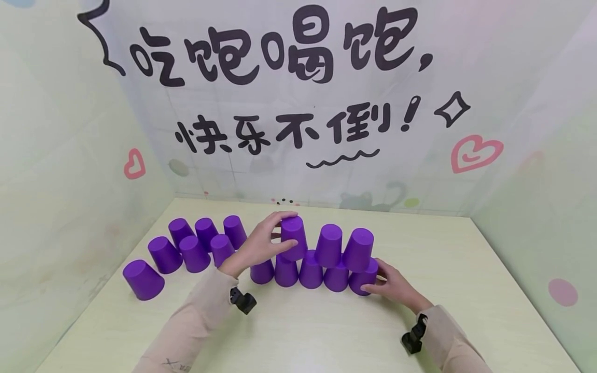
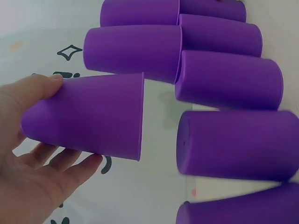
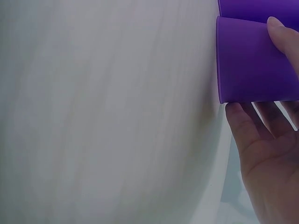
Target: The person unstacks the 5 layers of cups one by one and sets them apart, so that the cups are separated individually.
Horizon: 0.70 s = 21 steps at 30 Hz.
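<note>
My left hand (image 1: 261,241) holds an upside-down purple cup (image 1: 293,239) by its sides, thumb on one side and fingers on the other. In the left wrist view, a gap shows between the rim of this held cup (image 2: 88,116) and the row of cups below. Two purple cups, a middle one (image 1: 329,246) and a right one (image 1: 358,250), stand upside down on the bottom row. My right hand (image 1: 396,286) grips the rightmost bottom cup (image 1: 361,284), with its thumb (image 3: 280,35) on the near side and fingers on the far side.
The bottom row has several upside-down purple cups, among them one at its middle (image 1: 310,272). Behind my left forearm stand several more, including a single cup (image 1: 143,280) at the far left. Printed walls (image 1: 298,181) enclose the pale tabletop (image 1: 317,331).
</note>
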Motion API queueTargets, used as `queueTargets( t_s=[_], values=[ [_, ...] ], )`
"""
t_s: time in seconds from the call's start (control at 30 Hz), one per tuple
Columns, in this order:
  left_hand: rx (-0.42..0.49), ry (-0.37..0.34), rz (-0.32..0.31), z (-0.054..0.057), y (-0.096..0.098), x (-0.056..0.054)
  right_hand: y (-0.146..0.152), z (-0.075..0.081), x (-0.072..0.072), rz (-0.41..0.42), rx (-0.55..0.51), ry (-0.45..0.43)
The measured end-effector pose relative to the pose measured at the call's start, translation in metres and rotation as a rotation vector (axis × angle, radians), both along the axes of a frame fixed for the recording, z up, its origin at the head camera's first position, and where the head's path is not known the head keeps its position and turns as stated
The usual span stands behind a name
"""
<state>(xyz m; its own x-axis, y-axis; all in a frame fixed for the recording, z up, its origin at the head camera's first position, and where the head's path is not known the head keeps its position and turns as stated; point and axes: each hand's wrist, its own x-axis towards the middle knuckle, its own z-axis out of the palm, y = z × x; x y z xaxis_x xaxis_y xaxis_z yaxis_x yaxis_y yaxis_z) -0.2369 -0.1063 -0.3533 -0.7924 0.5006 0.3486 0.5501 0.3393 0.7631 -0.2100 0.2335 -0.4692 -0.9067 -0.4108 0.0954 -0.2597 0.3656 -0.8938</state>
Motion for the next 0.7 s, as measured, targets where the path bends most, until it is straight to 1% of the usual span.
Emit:
queueTargets(
  t_s=[0.07, 0.27, 0.37, 0.43, 0.57, 0.7],
  values=[
    [-0.002, 0.017, 0.009, 0.003, -0.008, 0.002, 0.0, -0.001, 0.0, -0.001, 0.004, 0.001],
    [-0.016, 0.071, 0.071, 0.017, -0.039, 0.006, 0.001, 0.0, -0.001, -0.002, 0.003, 0.0],
    [-0.033, 0.093, 0.108, 0.024, -0.057, 0.009, 0.001, 0.0, -0.002, -0.001, 0.005, -0.004],
    [-0.044, 0.1, 0.144, 0.027, -0.07, 0.012, 0.001, 0.0, -0.002, 0.002, 0.008, -0.005],
    [-0.055, 0.125, 0.223, 0.028, -0.095, 0.021, 0.001, -0.001, -0.002, 0.007, 0.006, -0.009],
    [-0.078, 0.147, 0.311, 0.023, -0.122, 0.032, 0.001, 0.0, -0.002, 0.004, 0.015, -0.011]
  ],
)
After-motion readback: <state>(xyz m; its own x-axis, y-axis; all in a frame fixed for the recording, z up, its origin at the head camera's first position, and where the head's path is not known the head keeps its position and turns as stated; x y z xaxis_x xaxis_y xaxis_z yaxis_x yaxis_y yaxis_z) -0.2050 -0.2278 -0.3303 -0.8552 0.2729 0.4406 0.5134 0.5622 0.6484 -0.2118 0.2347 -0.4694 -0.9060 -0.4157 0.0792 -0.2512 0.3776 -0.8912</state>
